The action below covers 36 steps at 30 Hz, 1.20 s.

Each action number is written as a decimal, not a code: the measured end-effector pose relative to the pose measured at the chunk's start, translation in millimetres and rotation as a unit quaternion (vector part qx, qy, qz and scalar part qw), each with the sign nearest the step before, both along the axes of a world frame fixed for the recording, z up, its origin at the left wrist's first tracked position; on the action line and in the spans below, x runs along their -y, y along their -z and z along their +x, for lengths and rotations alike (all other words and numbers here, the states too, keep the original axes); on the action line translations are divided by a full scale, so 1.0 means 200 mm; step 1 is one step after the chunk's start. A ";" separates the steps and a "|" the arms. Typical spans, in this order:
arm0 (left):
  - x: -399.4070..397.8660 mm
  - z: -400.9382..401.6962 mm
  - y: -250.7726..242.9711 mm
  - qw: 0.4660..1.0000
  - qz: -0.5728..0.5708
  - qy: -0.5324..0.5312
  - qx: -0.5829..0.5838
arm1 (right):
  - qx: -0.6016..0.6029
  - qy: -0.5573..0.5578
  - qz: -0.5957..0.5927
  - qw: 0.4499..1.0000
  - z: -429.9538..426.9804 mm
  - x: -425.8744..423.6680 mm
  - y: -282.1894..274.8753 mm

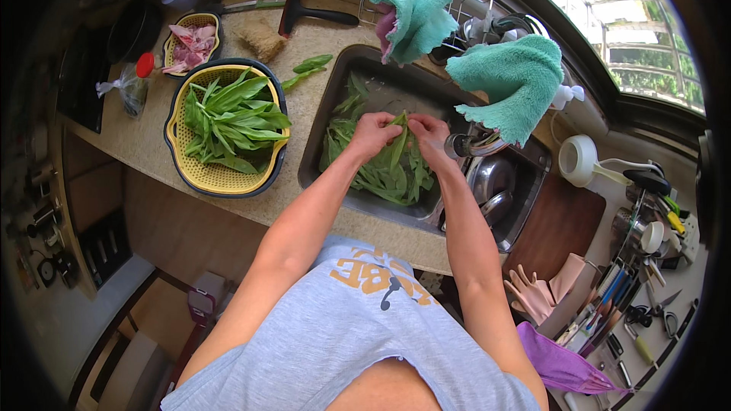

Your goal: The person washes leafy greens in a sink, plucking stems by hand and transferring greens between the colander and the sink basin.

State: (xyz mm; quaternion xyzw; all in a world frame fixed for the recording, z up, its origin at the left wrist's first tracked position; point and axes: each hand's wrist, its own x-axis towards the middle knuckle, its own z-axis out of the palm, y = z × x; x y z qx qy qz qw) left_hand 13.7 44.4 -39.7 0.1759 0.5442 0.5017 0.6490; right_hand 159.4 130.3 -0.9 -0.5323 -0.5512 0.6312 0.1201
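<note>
Over the dark sink basin (331, 142), both my hands are on one leafy green sprig (398, 142), held upright with its tip between them. My left hand (374, 132) pinches it from the left. From the right, my right hand (428, 132) grips it near the tip with thumb and forefinger. Below them, loose leafy greens (394, 185) lie in the basin, partly under water as far as I can see. Left of the sink, a yellow colander set in a dark basin (178, 125) holds a heap of the same greens (234, 117).
A small yellow basket (215, 48) with raw meat (192, 48), a knob of ginger (260, 39) and a black-handled squeegee (320, 13) sit behind the colander. The faucet (482, 145), draped with a teal cloth (514, 83), stands close to my right wrist. Metal lids (492, 182) fill the second basin.
</note>
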 end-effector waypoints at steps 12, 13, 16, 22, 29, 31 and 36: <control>0.03 -0.03 -0.03 0.999 -0.031 -0.022 -0.006 | 0.009 -0.105 0.004 0.994 0.03 -0.05 0.09; 0.03 -0.03 -0.02 0.999 -0.023 -0.009 -0.040 | 0.008 -0.105 0.003 0.994 0.02 -0.05 0.09; 0.02 -0.02 -0.03 0.996 -0.008 0.014 -0.086 | 0.027 -0.138 0.074 0.987 0.03 -0.04 0.08; 0.00 -0.03 -0.06 0.996 -0.075 -0.004 -0.043 | 0.031 -0.200 0.078 0.976 0.04 -0.06 0.10; -0.02 -0.04 -0.07 0.982 -0.178 -0.057 0.008 | -0.011 -0.099 0.070 0.993 -0.03 0.09 0.00; -0.02 -0.03 -0.06 0.983 -0.181 -0.041 -0.002 | 0.045 -0.111 0.108 0.987 -0.01 0.08 0.01; -0.02 0.01 -0.05 0.979 -0.197 -0.031 -0.032 | 0.105 -0.187 0.270 0.939 0.05 0.03 0.18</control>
